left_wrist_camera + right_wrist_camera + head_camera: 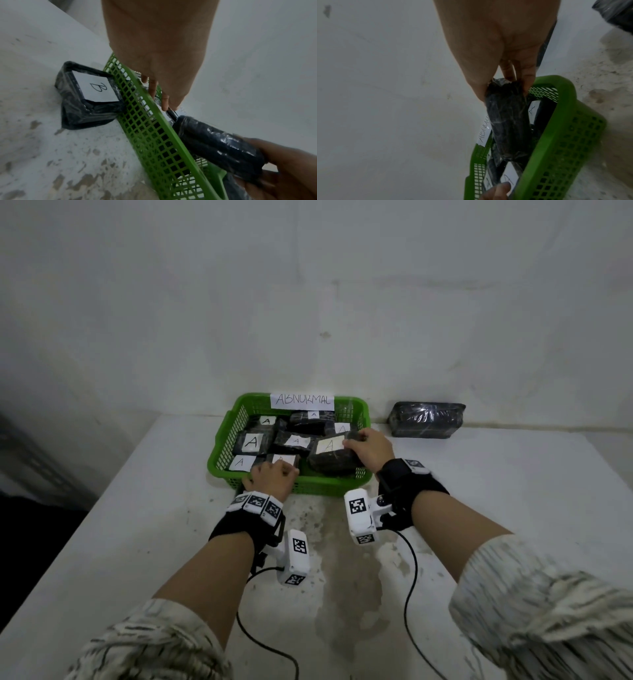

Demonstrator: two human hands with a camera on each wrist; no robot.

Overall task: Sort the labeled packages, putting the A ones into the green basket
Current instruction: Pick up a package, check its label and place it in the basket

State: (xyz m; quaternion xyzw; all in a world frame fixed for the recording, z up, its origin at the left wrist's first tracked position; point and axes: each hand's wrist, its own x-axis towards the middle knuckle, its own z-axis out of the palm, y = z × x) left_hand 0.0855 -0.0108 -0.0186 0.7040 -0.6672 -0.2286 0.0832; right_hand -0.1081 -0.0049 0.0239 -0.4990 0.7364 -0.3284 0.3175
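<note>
Head view showed your right hand (371,447) curled around the right-hand end of a black A package (334,455), fingers over the top and far edge, thumb side toward its white label, holding it over the near right part of the green basket (301,484). Whether it was already resting on the packages below, I could not tell. Your left hand (272,479) sat at the near rim with its fingers bent down onto a labelled package (286,459) just inside; the left wrist view showed the fingertips (165,102) touching that wrap, but a true grip I could not confirm. The held package lay label up, its long axis running roughly left to right across the basket, tipped slightly so the left end sat nearer you. By my reading the sorting was well along: some seven other A labels already faced up inside the basket, under the paper sign (302,400) on the far wall. What remained, I judged, was releasing this one. A B package (96,93) stood outside, touching the basket wall, and a larger black bundle (426,419) with no readable label lay well apart, against the wall on the white table (513,474).
</note>
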